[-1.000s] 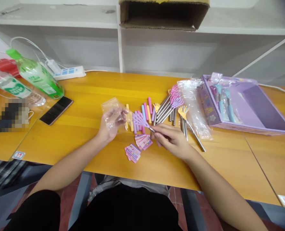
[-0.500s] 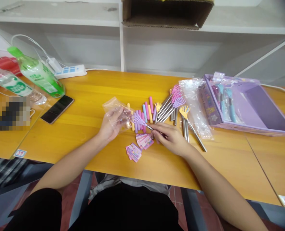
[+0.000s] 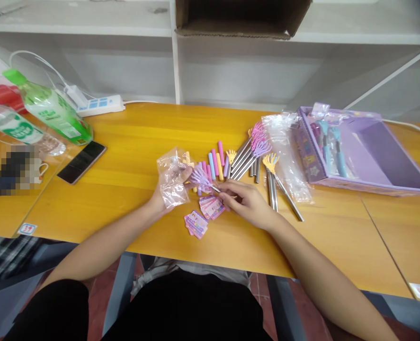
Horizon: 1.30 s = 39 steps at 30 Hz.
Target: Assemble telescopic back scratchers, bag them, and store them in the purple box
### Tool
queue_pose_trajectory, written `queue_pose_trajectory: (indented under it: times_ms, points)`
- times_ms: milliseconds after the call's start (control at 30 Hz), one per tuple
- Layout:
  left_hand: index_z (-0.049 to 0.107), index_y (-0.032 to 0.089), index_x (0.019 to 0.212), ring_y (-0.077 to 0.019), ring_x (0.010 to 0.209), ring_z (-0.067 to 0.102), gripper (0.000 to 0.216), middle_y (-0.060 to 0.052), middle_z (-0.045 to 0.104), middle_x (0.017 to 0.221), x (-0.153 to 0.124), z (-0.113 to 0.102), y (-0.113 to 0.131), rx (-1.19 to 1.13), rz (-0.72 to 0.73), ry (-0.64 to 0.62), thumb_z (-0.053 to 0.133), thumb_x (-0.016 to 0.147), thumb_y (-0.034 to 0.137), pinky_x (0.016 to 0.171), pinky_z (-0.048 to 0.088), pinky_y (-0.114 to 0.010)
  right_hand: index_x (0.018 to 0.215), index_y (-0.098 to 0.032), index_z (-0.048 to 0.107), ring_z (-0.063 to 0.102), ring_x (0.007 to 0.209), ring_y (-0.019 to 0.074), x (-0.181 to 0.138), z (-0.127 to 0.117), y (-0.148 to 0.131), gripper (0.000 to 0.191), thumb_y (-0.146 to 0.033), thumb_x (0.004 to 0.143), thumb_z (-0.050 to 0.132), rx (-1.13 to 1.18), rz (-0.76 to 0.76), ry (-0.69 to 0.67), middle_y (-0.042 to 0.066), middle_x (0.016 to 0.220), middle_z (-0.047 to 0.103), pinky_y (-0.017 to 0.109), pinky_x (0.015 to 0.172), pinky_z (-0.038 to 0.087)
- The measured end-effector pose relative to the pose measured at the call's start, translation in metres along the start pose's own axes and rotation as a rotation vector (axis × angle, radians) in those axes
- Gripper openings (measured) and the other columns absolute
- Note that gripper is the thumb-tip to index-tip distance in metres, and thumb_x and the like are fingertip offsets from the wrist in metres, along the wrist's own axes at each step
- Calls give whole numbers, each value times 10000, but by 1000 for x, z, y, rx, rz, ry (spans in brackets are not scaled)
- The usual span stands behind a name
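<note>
My left hand [image 3: 167, 192] is closed on a small clear plastic bag [image 3: 170, 177], held just above the yellow table [image 3: 131, 142]. My right hand [image 3: 247, 203] pinches the metal stem of a purple hand-shaped scratcher [image 3: 200, 178], whose head points at the bag's mouth. Beneath the hands lie two small stacks of pink cards [image 3: 204, 215]. Behind them lie several pastel grip sleeves [image 3: 215, 163] and several more metal scratchers [image 3: 255, 156] with pink, purple and yellow heads.
A purple display box [image 3: 366, 151] with packed blue scratchers sits at the right, a heap of clear bags [image 3: 284, 147] beside it. At the left are a phone [image 3: 82, 162], green bottles [image 3: 49, 109] and a power strip [image 3: 99, 105]. A cardboard box [image 3: 241, 19] sits on the shelf behind.
My left hand has turned and gathered the bag so it hangs lower, and my right hand has brought the purple scratcher's head closer to the bag.
</note>
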<state>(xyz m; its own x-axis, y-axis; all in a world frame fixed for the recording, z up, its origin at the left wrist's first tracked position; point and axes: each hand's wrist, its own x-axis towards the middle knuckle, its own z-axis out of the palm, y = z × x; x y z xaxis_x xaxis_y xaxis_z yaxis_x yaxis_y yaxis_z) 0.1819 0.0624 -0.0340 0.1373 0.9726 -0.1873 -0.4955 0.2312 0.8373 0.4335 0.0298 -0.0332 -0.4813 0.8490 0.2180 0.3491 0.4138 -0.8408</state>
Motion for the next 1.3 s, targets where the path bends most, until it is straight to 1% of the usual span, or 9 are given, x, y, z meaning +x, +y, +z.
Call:
queue_pose_trajectory:
  times_ms: [133, 267, 367, 500, 667, 867, 1000, 1133, 1300]
  points:
    - [700, 182, 995, -173, 912, 767, 425, -19, 766, 982, -2, 1, -5, 37, -19, -41, 996, 722, 318, 787, 663, -299, 1421, -284, 550, 615, 630, 103, -4, 10, 7, 429, -397, 1031, 689, 362, 233, 10, 6, 1029, 598, 214, 413, 465]
    - [714, 174, 998, -169, 883, 762, 430, -27, 770, 947, -5, 2, -5, 78, -33, -51, 993, 724, 351, 776, 658, -290, 1504, -325, 456, 603, 630, 75, -4, 11, 6, 576, -387, 1004, 735, 543, 280, -30, -4, 1088, 560, 174, 388, 446]
    - [720, 182, 981, -147, 858, 753, 412, -24, 778, 971, 0, -2, 0, 34, 55, 51, 990, 726, 360, 747, 644, -259, 1489, -304, 494, 650, 702, 99, -2, 5, 4, 532, -389, 1017, 723, 588, 251, -43, 17, 1119, 590, 202, 459, 526]
    - [715, 183, 939, -115, 824, 746, 361, -3, 781, 928, 12, -10, 16, -74, 155, 166, 978, 753, 346, 740, 624, -223, 1361, -255, 645, 708, 834, 139, -1, -6, 0, 339, -351, 1041, 703, 589, 176, -10, 45, 1093, 681, 293, 708, 639]
    - [705, 183, 917, -105, 834, 756, 291, 9, 784, 905, 17, -14, 23, -153, 192, 224, 942, 813, 317, 808, 626, -220, 1115, -251, 788, 755, 1019, 185, 0, -13, -5, 177, -344, 966, 814, 522, 102, 100, 76, 1182, 726, 351, 912, 651]
    - [720, 160, 951, -121, 838, 752, 428, -22, 795, 954, 4, -4, 8, -94, 52, 54, 1006, 720, 376, 743, 624, -219, 1127, -244, 746, 757, 855, 168, -1, -6, 1, 409, -321, 795, 971, 636, 177, 94, 20, 956, 761, 325, 800, 654]
    - [713, 159, 991, -164, 850, 766, 435, -63, 809, 1010, -14, 4, -8, 36, -47, -120, 970, 769, 432, 771, 649, -288, 1161, -235, 703, 689, 773, 152, -1, 3, 3, 573, -373, 706, 1024, 470, 147, 94, -13, 861, 706, 304, 738, 605]
    - [712, 151, 1061, -212, 889, 786, 442, -92, 813, 1033, -27, 7, -21, 228, -121, -304, 931, 816, 447, 816, 654, -344, 1234, -240, 667, 640, 756, 154, 0, 13, 3, 666, -482, 714, 1006, 239, 87, 96, 16, 972, 671, 301, 668, 559]
    - [693, 155, 1151, -205, 959, 755, 480, -87, 795, 1078, -24, 3, -21, 363, -51, -293, 902, 842, 458, 862, 611, -324, 1362, -261, 607, 647, 827, 196, -4, 25, 4, 662, -521, 835, 911, 72, -2, 63, 58, 1055, 657, 329, 692, 576]
